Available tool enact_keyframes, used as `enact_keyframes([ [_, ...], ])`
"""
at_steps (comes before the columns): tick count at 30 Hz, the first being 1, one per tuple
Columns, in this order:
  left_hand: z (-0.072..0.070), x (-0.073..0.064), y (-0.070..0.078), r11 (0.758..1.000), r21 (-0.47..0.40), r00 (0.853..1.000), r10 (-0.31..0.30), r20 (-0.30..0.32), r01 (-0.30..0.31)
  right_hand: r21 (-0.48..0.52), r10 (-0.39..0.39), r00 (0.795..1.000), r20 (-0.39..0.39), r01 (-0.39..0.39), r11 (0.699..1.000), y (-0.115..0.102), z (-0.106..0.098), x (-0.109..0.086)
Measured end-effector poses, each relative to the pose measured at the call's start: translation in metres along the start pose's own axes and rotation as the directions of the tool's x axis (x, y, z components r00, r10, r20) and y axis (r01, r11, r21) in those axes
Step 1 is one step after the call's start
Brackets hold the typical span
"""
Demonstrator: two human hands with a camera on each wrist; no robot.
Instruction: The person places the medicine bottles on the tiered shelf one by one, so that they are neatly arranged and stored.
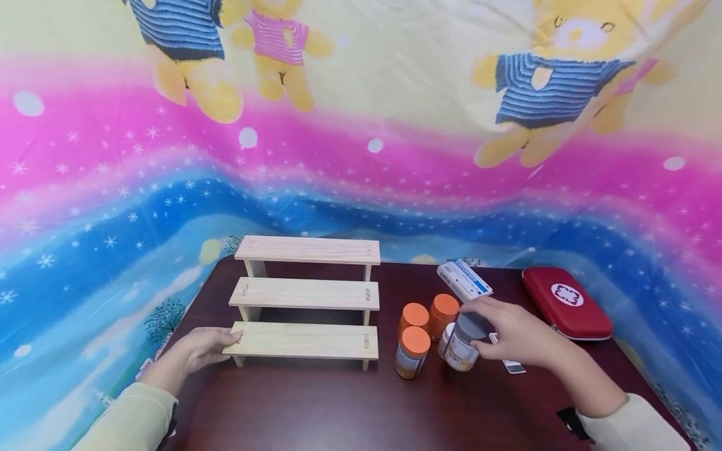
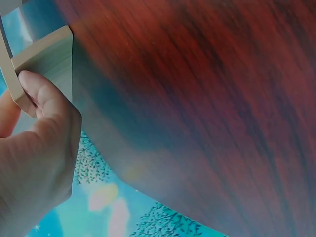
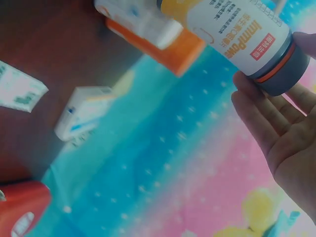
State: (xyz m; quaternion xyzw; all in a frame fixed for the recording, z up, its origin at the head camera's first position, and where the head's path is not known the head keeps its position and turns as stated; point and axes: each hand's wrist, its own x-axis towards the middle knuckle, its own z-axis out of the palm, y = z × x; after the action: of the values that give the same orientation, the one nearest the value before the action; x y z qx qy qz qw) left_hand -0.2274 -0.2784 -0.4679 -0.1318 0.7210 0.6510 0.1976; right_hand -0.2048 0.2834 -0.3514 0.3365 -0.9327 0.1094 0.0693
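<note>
Head view: your right hand (image 1: pixel 510 332) grips grey-capped bottle (image 1: pixel 462 352) by cap, in from right edge of table (image 1: pixel 304 413); left hand (image 1: pixel 198 351) pinches left end of lowest wooden shelf (image 1: pixel 304 341). Move bottle upright, clear of orange-capped bottles (image 1: pixel 409 363).

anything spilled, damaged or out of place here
Nothing looks spilled or damaged. At most untidy: the white-and-blue box lies at a slant to the wooden shelf, behind the gray-lidded bottle in the right grip.

A rack (image 1: pixel 304 293) stands left of the bottles (image 1: pixel 410 359); case (image 1: pixel 583 310) right; box (image 1: pixel 465 280) behind.
</note>
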Motion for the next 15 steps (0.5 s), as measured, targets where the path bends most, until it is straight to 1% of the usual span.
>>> enact_keyframes([
  [3,-0.004,0.002,-0.003,0.999,-0.049,1.000,-0.013,0.016,0.013,-0.007,0.010,1.000,-0.014,-0.011,1.000,-0.002,-0.015,0.007],
  [8,-0.006,0.006,-0.007,0.997,-0.071,1.000,-0.012,0.022,0.014,-0.002,0.003,0.999,-0.034,-0.003,1.000,-0.005,-0.035,0.018],
  [11,-0.006,0.007,-0.008,0.997,-0.080,1.000,-0.010,0.021,0.011,-0.003,-0.013,0.999,-0.040,0.013,1.000,-0.007,-0.041,0.024],
  [15,-0.006,0.009,-0.009,0.995,-0.095,1.000,-0.013,0.019,0.015,0.002,-0.029,0.999,-0.043,0.029,1.000,-0.008,-0.044,0.031],
])
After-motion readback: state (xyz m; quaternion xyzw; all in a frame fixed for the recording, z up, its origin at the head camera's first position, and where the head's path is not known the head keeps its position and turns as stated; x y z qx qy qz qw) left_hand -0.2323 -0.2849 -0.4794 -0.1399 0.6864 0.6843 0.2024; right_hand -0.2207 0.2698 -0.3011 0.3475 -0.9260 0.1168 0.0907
